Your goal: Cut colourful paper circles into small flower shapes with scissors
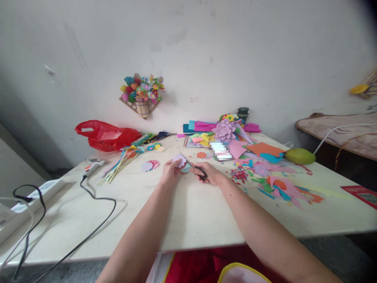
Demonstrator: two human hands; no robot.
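Observation:
Between the fingers of my left hand (170,171) is a lilac scalloped flower cutout (178,160). My right hand (207,174) is closed around the black handles of a pair of scissors (200,171), whose blades reach up and left to the cutout's right edge. Whether the blades touch it, I cannot tell. Under and between my hands a light blue piece (186,168) shows in part. Left of my left hand lie more cut flowers (150,165), lilac and red-patterned. An orange flower cutout (202,155) lies just beyond the scissors.
A glue gun (93,166) with a black cord and a power strip (38,198) are on the left, near flower stems (118,167) and a red plastic bag (107,135). Coloured scraps (282,186) spread over the right side, beside a green fruit-like object (300,156). Coloured sheets (203,126) lie by the wall.

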